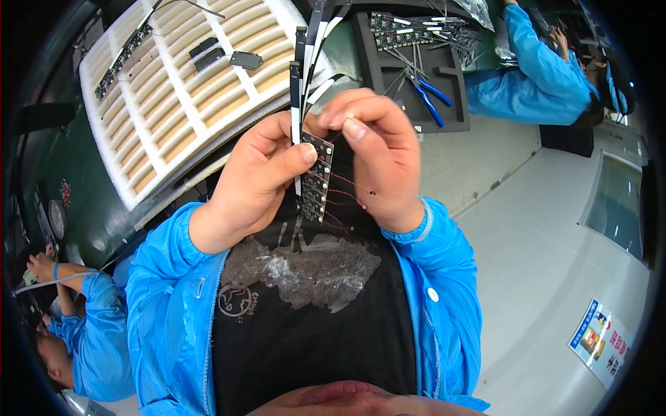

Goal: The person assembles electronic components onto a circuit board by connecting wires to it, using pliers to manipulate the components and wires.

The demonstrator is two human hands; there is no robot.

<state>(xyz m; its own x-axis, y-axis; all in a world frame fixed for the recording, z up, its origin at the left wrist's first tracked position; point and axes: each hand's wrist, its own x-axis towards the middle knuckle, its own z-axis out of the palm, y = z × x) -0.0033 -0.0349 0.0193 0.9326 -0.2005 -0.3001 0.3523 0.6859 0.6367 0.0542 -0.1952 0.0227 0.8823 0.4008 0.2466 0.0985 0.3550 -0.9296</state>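
Note:
Upright in front of my chest is a narrow black circuit board [318,182], gripped between the thumb and fingers of my left hand [253,170]. Long black-and-white flat strips [296,97] run upward beside it, past the same hand. Several thin twisted red wires [341,191] hang from the board's right edge, with small plugs at their loose ends. My right hand [387,149] is closed in a pinch just right of the board's top. A tiny pale wire end [352,117] shows at its thumb and forefinger; most of that wire is hidden.
A white slotted foam tray [132,163] at the far left bears a long circuit board and small dark parts. Blue-handled pliers [431,100] lie in a dark foam tray [454,121] with boards and wires. People in blue jackets sit at upper right and lower left.

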